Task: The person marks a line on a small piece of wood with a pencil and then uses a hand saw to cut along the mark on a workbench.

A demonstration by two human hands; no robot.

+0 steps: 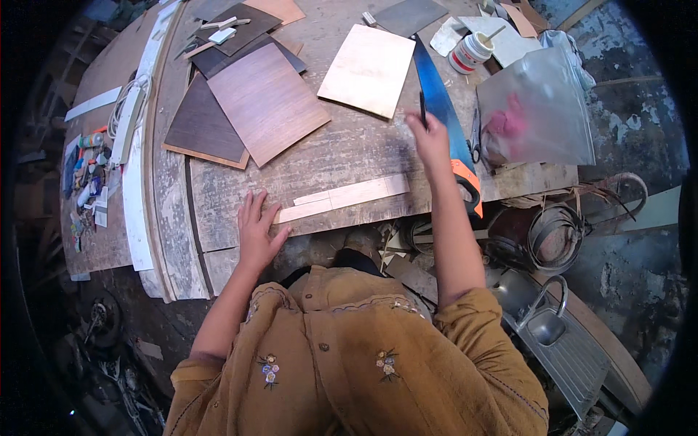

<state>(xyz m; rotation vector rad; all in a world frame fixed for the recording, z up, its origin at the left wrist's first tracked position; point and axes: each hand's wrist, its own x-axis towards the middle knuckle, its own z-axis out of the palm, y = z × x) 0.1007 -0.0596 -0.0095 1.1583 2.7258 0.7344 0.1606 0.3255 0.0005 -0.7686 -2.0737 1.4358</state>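
Note:
My left hand [258, 227] lies on the worn wooden workbench [349, 149] with its fingers spread, at the left end of a pale wood strip [363, 195]. The strip lies along the near edge, and thin lines are marked on it. My right hand [432, 145] is raised at the right, closed round a slim dark pen [422, 107] that points up and away from me. Just right of that hand lies a handsaw [440, 98] with a blue blade and an orange and black handle, partly hidden behind my forearm.
Brown wood panels [269, 102] are stacked at the back left, near a pale board [367, 70]. At the right are a white tub [471, 52], scissors [475, 138] and a clear plastic bag [538, 109]. A metal sink [545, 327] sits below the bench at the right.

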